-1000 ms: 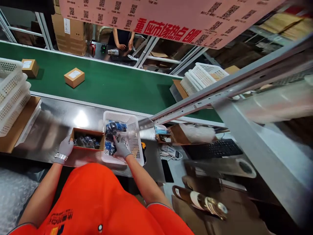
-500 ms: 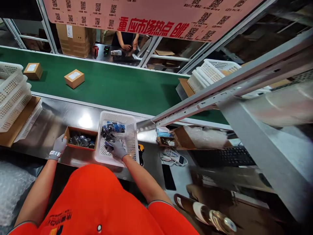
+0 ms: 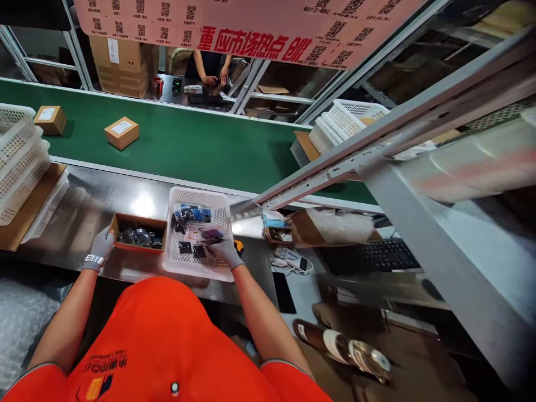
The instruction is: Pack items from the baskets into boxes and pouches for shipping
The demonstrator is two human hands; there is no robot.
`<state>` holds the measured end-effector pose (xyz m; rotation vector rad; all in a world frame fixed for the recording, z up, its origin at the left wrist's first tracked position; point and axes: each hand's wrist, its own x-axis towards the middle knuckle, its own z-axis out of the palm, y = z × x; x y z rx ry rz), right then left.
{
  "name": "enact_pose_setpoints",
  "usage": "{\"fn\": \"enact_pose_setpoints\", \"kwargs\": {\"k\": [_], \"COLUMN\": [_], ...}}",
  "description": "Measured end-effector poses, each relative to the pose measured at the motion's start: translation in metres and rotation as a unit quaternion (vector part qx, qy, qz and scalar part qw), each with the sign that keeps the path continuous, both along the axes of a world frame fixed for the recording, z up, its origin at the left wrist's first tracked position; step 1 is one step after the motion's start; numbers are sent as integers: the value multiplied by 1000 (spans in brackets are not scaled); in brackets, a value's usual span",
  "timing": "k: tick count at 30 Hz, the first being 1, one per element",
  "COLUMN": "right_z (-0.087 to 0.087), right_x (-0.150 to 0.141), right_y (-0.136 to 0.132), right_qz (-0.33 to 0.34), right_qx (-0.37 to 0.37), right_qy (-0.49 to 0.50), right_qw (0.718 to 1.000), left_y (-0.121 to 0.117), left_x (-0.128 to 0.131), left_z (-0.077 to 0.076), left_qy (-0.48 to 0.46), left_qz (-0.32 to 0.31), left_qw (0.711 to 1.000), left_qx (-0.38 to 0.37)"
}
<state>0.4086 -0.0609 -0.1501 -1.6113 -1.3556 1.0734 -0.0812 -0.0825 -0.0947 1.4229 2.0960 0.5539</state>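
My left hand (image 3: 103, 245), in a grey glove with a metal watch strap at the wrist, grips the left end of an open cardboard box (image 3: 140, 248). Inside the box lie several dark items in clear plastic bags (image 3: 142, 237). Just right of it stands a white perforated basket (image 3: 173, 267). My gloved right hand (image 3: 226, 252) reaches over the basket's right side, its fingers closed on a thin plastic packet (image 3: 212, 235). Small black packets (image 3: 191, 249) lie on the basket floor near the fingers. Farther back in it are blue and black bagged items (image 3: 190, 215).
A green conveyor belt (image 3: 188, 145) runs behind the metal table, carrying two small cartons (image 3: 121, 133). White baskets (image 3: 20, 173) are stacked at left. A slanted metal post (image 3: 314, 173) crosses at right. A yellow-black tool (image 3: 238, 247) lies beside the basket; a bottle (image 3: 341, 347) is lower right.
My right hand has moved right within the basket with a packet in its fingers, and small black packets now show on the basket floor. My left hand stays on the box.
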Motion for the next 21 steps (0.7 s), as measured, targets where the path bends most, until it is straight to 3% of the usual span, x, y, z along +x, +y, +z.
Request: {"fn": "enact_pose_setpoints", "kwargs": {"k": [4,12,17,21], "right_z": [26,84,97,98], "right_x": [1,-26,-75,-154], "right_y": [3,8,18,39], "right_qz": [-26,-24,85,258], "right_qx": [11,-26,-22,-50], "right_qy": [51,187,130,50], "right_qw": [998,982,988,963], "left_y": [1,3,3,3], "left_x": [1,3,8,9], "left_z": [0,-10,-6,-6], "left_qy": [-15,-27,-19,-61], "left_qz": [-6,-26,-36,-61], "left_qw": [1000,999,999,996], "left_qx": [-5,17,-4,32]}}
